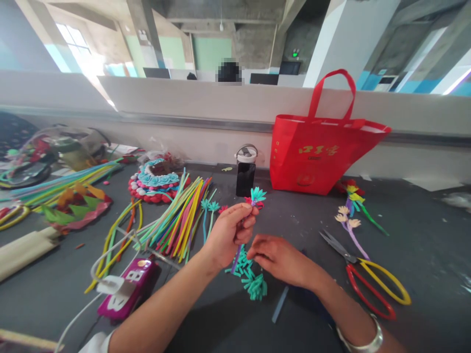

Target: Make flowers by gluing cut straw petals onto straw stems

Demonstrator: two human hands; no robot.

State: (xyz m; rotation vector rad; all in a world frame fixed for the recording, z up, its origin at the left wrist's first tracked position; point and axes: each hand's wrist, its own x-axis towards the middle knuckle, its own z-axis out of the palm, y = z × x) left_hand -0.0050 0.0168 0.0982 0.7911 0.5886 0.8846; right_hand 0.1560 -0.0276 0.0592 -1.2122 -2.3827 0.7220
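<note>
My left hand [233, 225] is closed, pinching a pipe-cleaner flower [258, 195] by its base. The flower has teal petals and a purple stem, which hangs below my fist. A red piece shows just behind it. Lower and to the right, my right hand [277, 255] has its fingers bent and pressed together near the stem; whatever they hold, if anything, is hidden. Beneath both hands lies a heap of short teal pipe-cleaner pieces [254, 284] on the dark table [206, 314]. Scissors [346, 255] with red and yellow handles lie spread to the right.
Pipe cleaners [184, 215] in many colours lie left, near a purple power strip [128, 289] with a white plug and cable. A red bag [312, 152] and a phone [245, 179] leaning on a bottle stand behind. Finished flowers [348, 218] lie right.
</note>
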